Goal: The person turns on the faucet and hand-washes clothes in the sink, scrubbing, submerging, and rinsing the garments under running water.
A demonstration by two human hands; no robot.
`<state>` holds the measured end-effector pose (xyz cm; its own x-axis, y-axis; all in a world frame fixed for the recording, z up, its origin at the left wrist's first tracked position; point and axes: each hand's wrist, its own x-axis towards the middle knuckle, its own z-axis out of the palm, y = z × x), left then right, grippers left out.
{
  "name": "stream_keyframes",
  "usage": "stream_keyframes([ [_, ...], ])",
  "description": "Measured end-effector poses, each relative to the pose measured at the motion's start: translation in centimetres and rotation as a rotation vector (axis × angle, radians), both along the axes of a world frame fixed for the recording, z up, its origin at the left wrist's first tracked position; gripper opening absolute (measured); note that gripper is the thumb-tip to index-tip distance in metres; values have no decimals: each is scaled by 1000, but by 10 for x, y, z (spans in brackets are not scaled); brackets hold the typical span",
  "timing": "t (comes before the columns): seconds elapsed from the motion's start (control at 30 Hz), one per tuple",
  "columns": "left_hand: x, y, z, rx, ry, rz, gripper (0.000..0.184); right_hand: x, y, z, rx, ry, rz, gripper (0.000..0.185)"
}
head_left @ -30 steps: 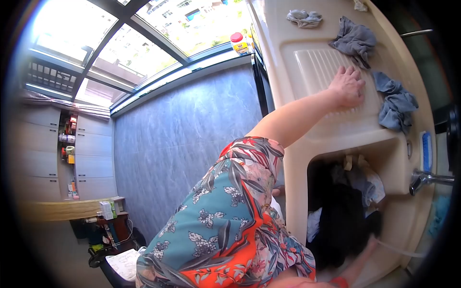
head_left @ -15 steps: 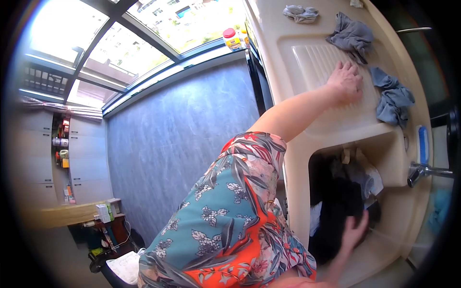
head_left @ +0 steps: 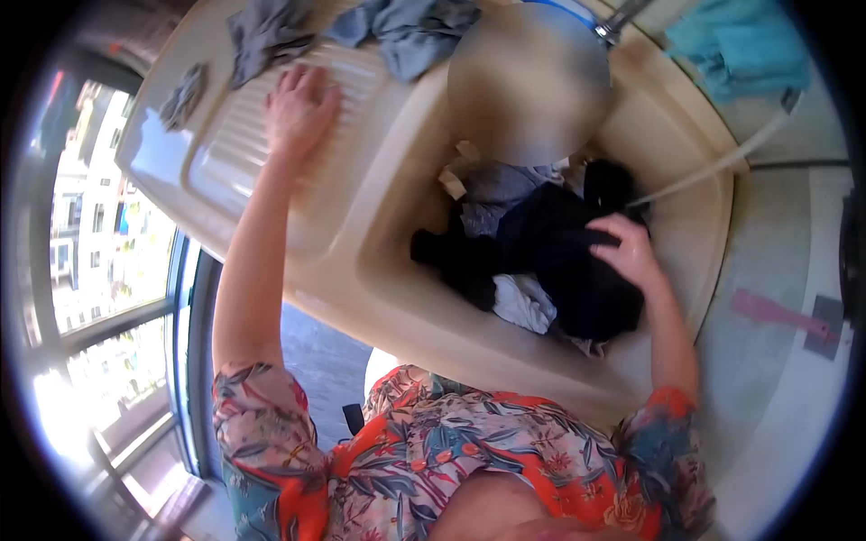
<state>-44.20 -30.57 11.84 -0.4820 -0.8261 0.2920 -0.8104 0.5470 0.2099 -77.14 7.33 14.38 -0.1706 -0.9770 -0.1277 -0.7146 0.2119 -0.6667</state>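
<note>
My left hand (head_left: 302, 110) lies palm down with fingers stretched on the ridged washboard part (head_left: 239, 144) of a beige sink unit, holding nothing. Close beyond its fingertips is a crumpled grey cloth (head_left: 262, 43). My right hand (head_left: 629, 252) rests its slightly bent, parted fingers on a black garment (head_left: 559, 248) heaped in the sink basin (head_left: 379, 243). Beside the black garment are a white cloth (head_left: 523, 305) and a grey garment (head_left: 501, 189).
Blue-grey cloths (head_left: 415, 36) and a small grey cloth (head_left: 183, 97) lie on the sink top. A blurred round patch covers part of the basin's far side. A pale hose (head_left: 722, 167) reaches into the basin. A teal cloth (head_left: 740, 50) is at the upper right.
The view has swung from the window and floor toward the sink. My left hand stays on the washboard. My right hand, earlier raised at the basin's near side, now touches the black garment.
</note>
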Motion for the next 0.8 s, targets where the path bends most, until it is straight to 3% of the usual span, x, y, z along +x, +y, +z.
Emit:
stream_keyframes([
  [0.07, 0, -6, -4, -3, -20, 11, 52, -26, -8, -7, 6, -41, -67, 30],
  [0.13, 3, -1, -3, 10, -5, 13, 53, -32, -4, -49, -21, -17, -173, 30],
  [0.17, 2, 0, -3, 3, 0, 16, 53, -27, -1, -76, -113, 73, -210, 29],
  [0.27, 0, 0, -5, -5, 5, 20, 53, -4, -14, -92, 28, 317, -274, 32],
  [0.4, 1, 2, 2, -31, -27, 43, 49, -52, -17, -90, 152, -194, -72, 41],
  [0.43, 1, 2, 3, -23, -15, 42, 50, -55, -20, -72, 201, -518, -137, 36],
  [0.5, 1, 2, 2, -4, 11, 36, 51, -79, -20, -45, 358, -785, -361, 35],
  [0.67, 1, 4, 3, -18, 41, 21, 50, -141, -3, -56, -158, -1059, -993, 27],
  [0.8, 0, 5, 5, -17, 26, 27, 49, -176, 7, -91, -286, -1196, -930, 24],
])
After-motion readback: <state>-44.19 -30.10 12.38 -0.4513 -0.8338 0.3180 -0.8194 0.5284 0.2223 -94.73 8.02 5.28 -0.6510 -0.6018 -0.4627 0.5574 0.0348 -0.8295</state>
